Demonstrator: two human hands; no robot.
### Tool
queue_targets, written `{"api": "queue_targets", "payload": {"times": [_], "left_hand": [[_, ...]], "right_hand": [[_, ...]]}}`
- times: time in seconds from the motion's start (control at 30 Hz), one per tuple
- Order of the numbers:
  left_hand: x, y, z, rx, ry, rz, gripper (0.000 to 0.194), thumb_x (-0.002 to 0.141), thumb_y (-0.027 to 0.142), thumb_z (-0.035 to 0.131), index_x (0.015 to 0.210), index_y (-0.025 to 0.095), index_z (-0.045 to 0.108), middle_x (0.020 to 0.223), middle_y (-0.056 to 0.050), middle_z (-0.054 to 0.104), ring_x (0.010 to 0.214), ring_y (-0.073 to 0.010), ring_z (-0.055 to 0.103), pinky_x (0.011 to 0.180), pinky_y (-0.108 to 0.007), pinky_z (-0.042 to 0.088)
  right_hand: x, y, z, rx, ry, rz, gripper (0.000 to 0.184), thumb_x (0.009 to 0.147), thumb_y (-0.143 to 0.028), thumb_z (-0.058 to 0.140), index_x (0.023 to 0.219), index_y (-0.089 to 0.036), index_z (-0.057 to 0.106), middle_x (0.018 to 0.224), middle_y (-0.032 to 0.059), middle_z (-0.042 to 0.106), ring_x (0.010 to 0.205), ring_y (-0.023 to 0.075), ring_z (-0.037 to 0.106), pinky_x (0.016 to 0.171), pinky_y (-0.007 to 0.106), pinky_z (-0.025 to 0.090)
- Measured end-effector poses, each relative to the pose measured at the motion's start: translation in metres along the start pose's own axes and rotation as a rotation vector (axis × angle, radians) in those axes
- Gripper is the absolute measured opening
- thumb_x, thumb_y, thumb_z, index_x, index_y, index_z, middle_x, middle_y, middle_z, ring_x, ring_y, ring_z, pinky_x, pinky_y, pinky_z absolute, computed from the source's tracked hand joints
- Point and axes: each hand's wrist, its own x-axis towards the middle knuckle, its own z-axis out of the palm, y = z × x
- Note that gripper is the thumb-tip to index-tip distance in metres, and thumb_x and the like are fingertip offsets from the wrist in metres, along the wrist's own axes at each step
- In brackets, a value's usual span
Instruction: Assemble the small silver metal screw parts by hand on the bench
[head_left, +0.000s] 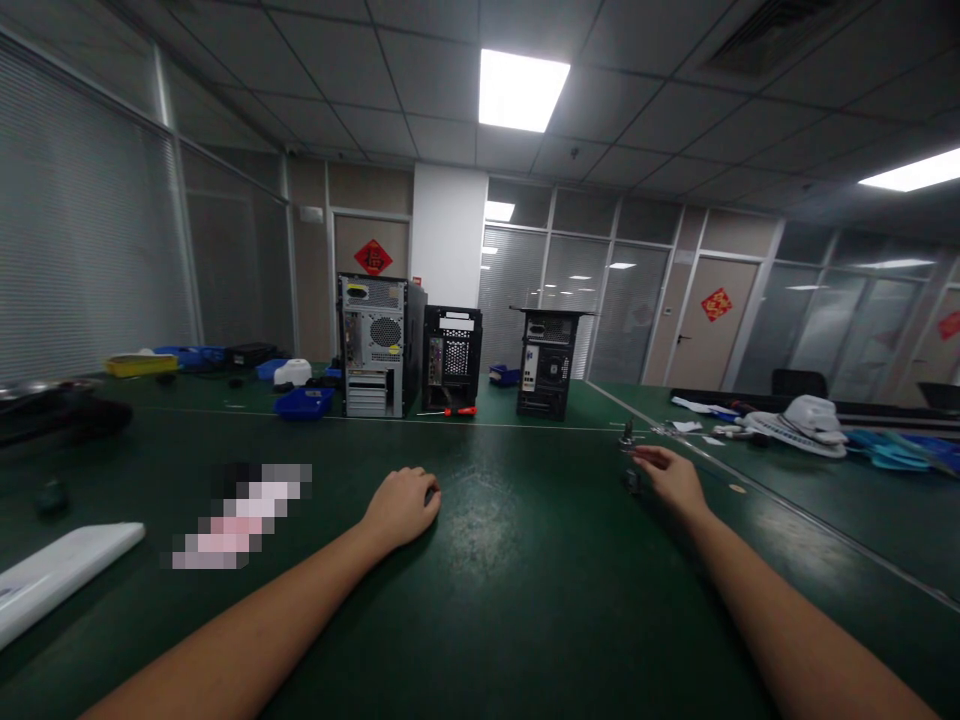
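Observation:
My left hand (401,508) rests on the green table with its fingers curled round a small dark object (430,494), mostly hidden by the fingers. Farther out to the right, my right hand (670,478) has its thumb and fingertips drawn together at a small metallic part (627,436) with an upright stem. What that part is, I cannot make out. Just below those fingertips lies a small dark piece (632,483) on the table.
Three computer cases (375,345) stand at the back, with a red screwdriver (460,411) before the middle one. Blue bins (304,403) sit left of them. A white panel (67,570) lies at near left. At right are a white hat (806,425) and blue cloth (889,450).

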Motion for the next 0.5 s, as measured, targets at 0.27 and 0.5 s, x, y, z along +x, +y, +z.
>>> {"api": "queue_targets", "payload": {"times": [0.27, 0.5], "left_hand": [[0.0, -0.001, 0.002, 0.014, -0.003, 0.0, 0.035, 0.093, 0.041, 0.045, 0.101, 0.023, 0.074, 0.103, -0.008, 0.071, 0.099, -0.0261, 0.063, 0.088, -0.038, 0.048], [0.0, 0.0, 0.0, 0.016, -0.003, -0.002, 0.035, 0.093, 0.041, 0.046, 0.101, 0.023, 0.075, 0.103, -0.008, 0.071, 0.1, -0.0265, 0.064, 0.088, -0.038, 0.048]], "right_hand": [[0.006, 0.013, -0.002, -0.079, -0.02, 0.017, 0.036, 0.073, -0.036, 0.072, 0.103, -0.016, 0.074, 0.101, 0.0111, 0.077, 0.099, 0.029, 0.072, 0.098, 0.046, 0.05], [0.002, 0.007, -0.005, -0.187, 0.002, 0.026, 0.034, 0.073, -0.039, 0.071, 0.099, -0.017, 0.077, 0.098, 0.0116, 0.078, 0.094, 0.029, 0.072, 0.094, 0.045, 0.051]]}}
